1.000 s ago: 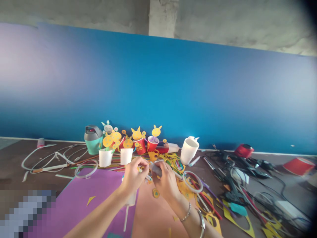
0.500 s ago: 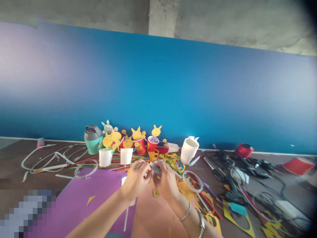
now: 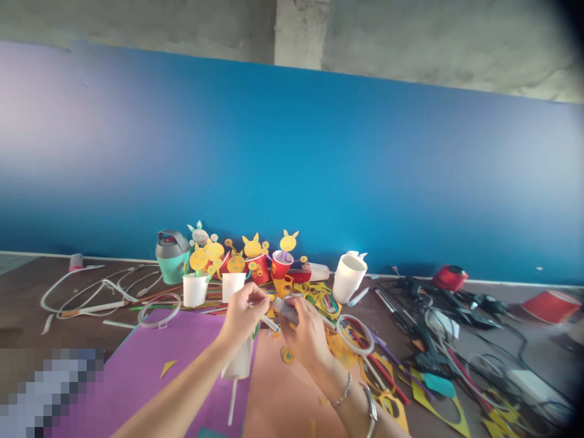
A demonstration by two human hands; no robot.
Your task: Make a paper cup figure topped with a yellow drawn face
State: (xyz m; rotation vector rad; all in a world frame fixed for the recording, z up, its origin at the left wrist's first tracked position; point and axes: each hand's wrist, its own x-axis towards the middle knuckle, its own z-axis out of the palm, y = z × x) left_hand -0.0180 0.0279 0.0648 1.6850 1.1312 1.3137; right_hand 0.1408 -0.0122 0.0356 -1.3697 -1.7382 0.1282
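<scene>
My left hand (image 3: 246, 316) is closed in a pinch, with a short white pen-like stick (image 3: 271, 323) jutting out below its fingers. Close beside it, my right hand (image 3: 306, 328) grips a small grey rounded object (image 3: 286, 310) whose exact kind does not show. A narrow gap separates the two hands' fingertips. Beneath my left wrist is a white paper cup (image 3: 239, 364), partly hidden, with a white stick (image 3: 232, 403) below it. A small yellow disc with a ringed centre (image 3: 287, 355) lies on the orange sheet (image 3: 278, 401) under my hands.
Behind my hands stand white and red paper cups (image 3: 195, 292) bearing yellow animal-face cutouts (image 3: 252, 246). A teal-and-grey bottle (image 3: 172, 258) is at the left, a tall white cup (image 3: 349, 278) at the right. Purple paper (image 3: 182, 365), yellow scraps (image 3: 440, 404), cables and glue guns (image 3: 431, 347) cover the table.
My hands have come apart slightly: the left moved left, away from the grey object. The white stick under its fingers and more of the paper cup now show. My right hand has barely moved.
</scene>
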